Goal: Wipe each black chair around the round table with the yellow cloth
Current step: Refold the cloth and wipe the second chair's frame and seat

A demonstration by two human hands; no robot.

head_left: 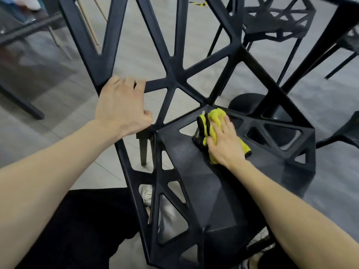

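Pressing flat, the right hand (223, 141) lies with fingers straight on the yellow cloth (214, 121), which sits bunched on the seat of the near black chair (204, 191), toward the seat's back corner. Cloth shows beyond the fingertips and on both sides of the palm; black trim visible at its edges. Left hand (121, 108) grips the chair's open-lattice backrest, fingers curled over a strut, thumb hooked under. A second black chair (275, 18) stands well beyond the cloth hand. Dark round table base (246, 102) sits just past the seat. Grey floor (58, 90) beneath.
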